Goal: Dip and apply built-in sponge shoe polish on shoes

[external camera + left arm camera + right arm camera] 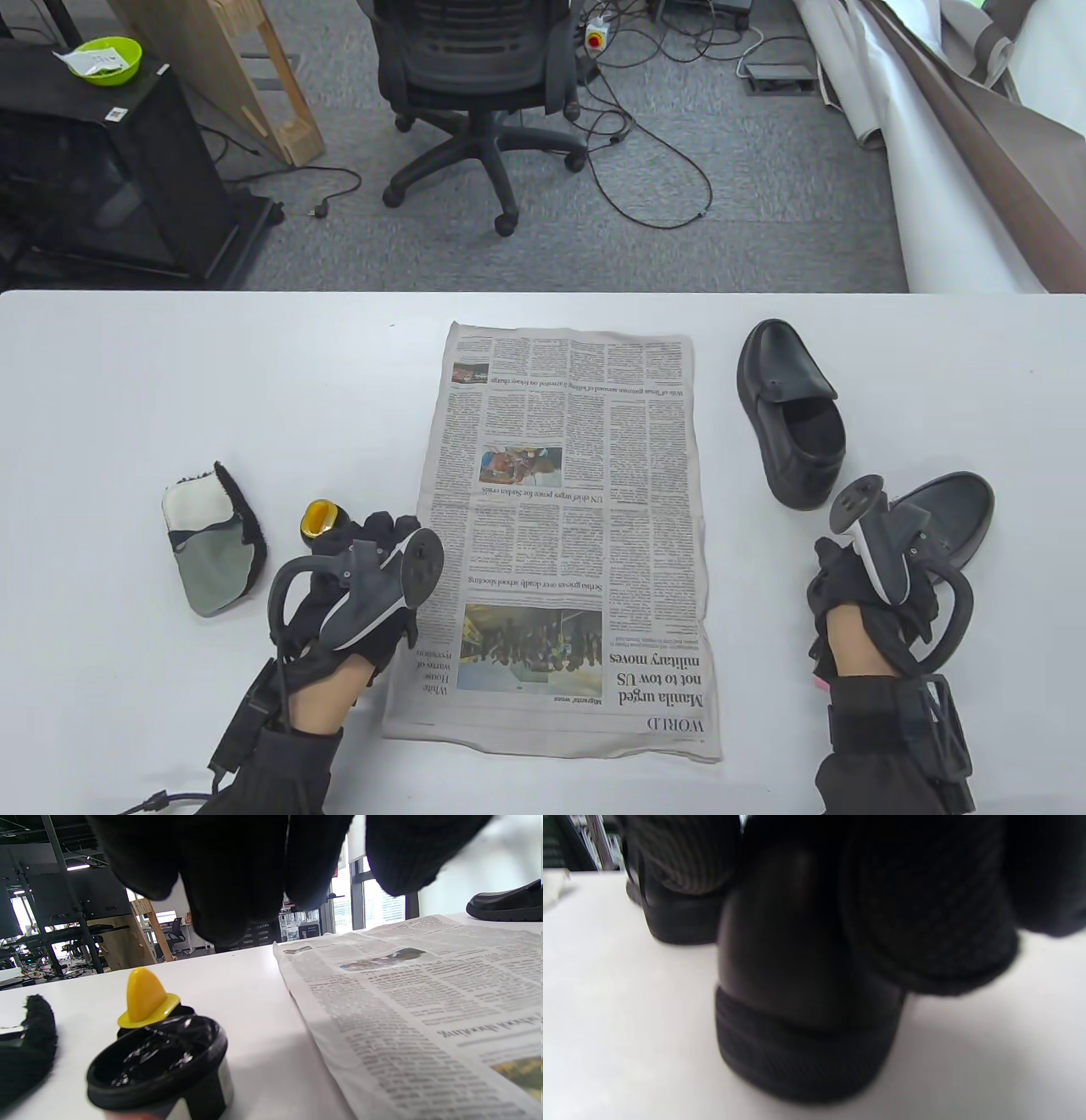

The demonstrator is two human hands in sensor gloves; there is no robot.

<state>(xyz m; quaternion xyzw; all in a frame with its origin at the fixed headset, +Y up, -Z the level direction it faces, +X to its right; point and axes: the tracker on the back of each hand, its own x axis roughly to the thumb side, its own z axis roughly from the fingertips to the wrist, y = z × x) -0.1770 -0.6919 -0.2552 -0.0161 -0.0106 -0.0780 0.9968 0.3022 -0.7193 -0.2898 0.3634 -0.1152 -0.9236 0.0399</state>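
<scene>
An open jar of black polish point(157, 1065) stands on the white table left of the newspaper. A yellow-topped applicator point(318, 518) stands just behind it, also in the left wrist view point(144, 997). My left hand point(373, 543) hovers over the jar, which it hides in the table view; its fingers point(254, 878) hang above the jar, holding nothing. My right hand point(882, 552) grips the heel of a black shoe point(950, 509) resting on the table; its fingers point(925, 921) wrap over the heel point(797, 1035). A second black shoe point(789, 416) stands beyond it.
A newspaper sheet point(560, 543) lies flat in the middle of the table point(170, 382). A black and grey polishing mitt point(212, 543) lies to the left of the jar. An office chair point(475, 76) stands on the floor beyond the table's far edge.
</scene>
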